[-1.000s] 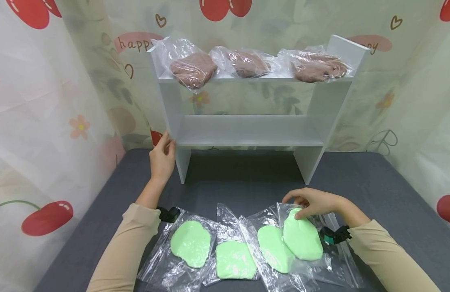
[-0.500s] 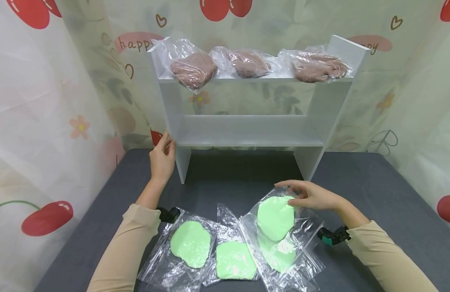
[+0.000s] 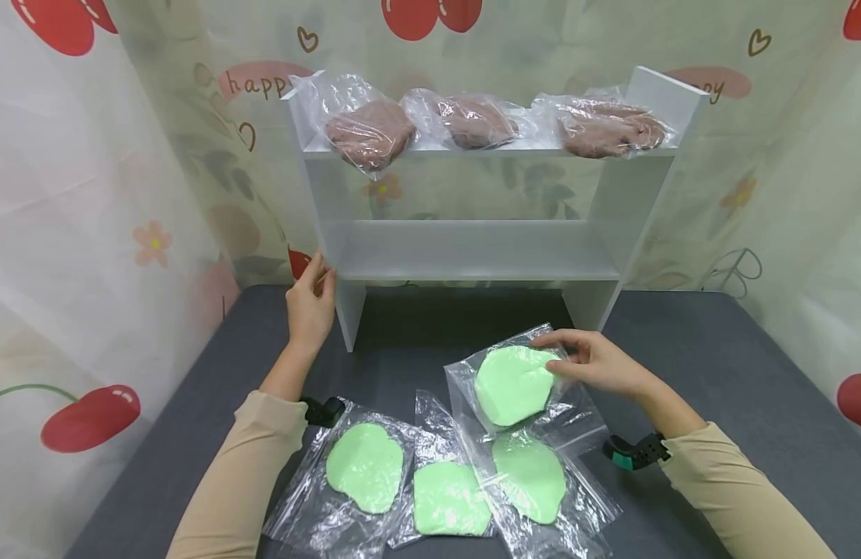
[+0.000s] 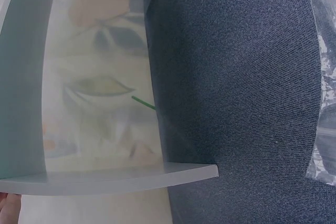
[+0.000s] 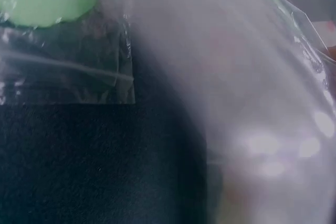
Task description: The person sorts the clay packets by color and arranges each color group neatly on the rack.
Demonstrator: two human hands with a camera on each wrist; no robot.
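Observation:
My left hand [image 3: 310,307] touches the left side panel of a white two-tier shelf [image 3: 472,268] with its fingertips. Only a bit of that hand shows at the lower left of the left wrist view. My right hand [image 3: 598,361] pinches the upper right part of a clear zip bag holding a flat green slab of dough or clay [image 3: 512,386]. This bag is tilted, its lower part over another bagged green slab [image 3: 531,477]. Two more bagged slabs, a round one [image 3: 365,467] and a squarish one [image 3: 449,497], lie to the left.
On the upper tier sit three clear bags of brown lumps: left [image 3: 371,136], middle [image 3: 475,123] and right [image 3: 608,130]. The shelf stands toward the back of a dark grey table [image 3: 682,349]. Patterned cloth [image 3: 151,326] hangs behind and beside it.
My right hand has drawn the top bagged green slab off the right side of the group, moving it left and toward the shelf. My left hand has stayed at the panel.

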